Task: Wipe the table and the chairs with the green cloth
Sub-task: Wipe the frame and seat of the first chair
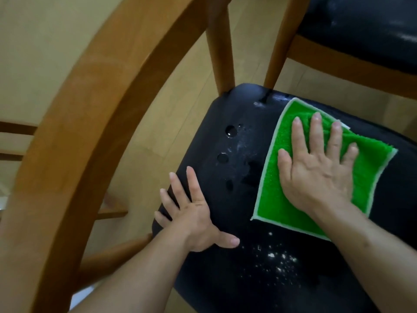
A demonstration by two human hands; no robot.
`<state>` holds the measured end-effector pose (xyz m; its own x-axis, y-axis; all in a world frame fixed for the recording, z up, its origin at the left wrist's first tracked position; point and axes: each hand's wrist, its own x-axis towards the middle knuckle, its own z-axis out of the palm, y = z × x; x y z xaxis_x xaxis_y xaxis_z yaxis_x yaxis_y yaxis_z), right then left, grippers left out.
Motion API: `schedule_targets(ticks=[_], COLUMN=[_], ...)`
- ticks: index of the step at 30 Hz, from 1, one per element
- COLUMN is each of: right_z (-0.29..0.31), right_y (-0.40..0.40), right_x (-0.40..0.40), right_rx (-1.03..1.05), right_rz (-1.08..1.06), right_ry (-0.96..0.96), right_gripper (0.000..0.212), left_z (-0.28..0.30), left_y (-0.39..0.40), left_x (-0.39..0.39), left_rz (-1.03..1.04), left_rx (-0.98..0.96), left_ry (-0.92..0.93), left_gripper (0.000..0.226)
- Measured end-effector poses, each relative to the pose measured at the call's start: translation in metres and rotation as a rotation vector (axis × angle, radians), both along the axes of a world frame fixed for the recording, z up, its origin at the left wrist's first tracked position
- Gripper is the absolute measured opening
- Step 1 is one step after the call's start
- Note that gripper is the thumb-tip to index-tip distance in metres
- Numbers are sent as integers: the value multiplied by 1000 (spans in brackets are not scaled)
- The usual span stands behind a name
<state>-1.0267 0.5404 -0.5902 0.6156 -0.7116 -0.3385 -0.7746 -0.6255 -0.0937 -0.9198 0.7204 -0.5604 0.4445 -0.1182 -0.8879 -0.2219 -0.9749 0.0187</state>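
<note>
While our right hand (316, 168) lies flat on the green cloth (316, 154), fingers straight and spread, nothing is pinched or curled round; we press the cloth down with palm and fingers. Cloth sits spread on the black seat (228, 211) of the near chair, toward the seat's right and far part, its pale border showing on all sides we can see. Most of the cloth lies under and around the palm; the fingertips stop short of its far edge, and the near corner disappears under our right forearm. Our left hand (194, 220) rests palm-down on the seat's left edge, fingers splayed, thumb pointing toward the cloth, well apart from it and holding nothing. Between the two hands we see water drops (230, 131) and a whitish smear on the seat. White crumbs (277, 258) lie scattered on the seat near the cloth's near edge. Wooden chair frame (74, 132) curves at left; a second chair seat (365, 26) shows top right. Light wooden floor (45, 41) beneath.
</note>
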Motion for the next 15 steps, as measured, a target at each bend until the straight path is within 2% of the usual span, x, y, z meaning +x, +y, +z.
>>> schedule_targets(ticks=[5,7,11,13,15], right_z=[-3,-1,7,8,3], right_y=[8,27,81,77,54], right_x=[64,80,76,74,78], right_rx=[-37,-14,101,162,138], right_rz=[-3,145,609,673,726], right_ry=[-63,-117,-171,-179,-182], right_gripper=[65,63,56,53,52], left_z=[0,1,5,7,7], left_y=[-3,-4,0,0,-2], left_x=[2,3,5,5,4], left_rz=[-7,-19,-79,-77,-62], left_rx=[21,24,31,16,2], left_ry=[70,78,113,123,114], left_gripper=[162,162,159,157,160])
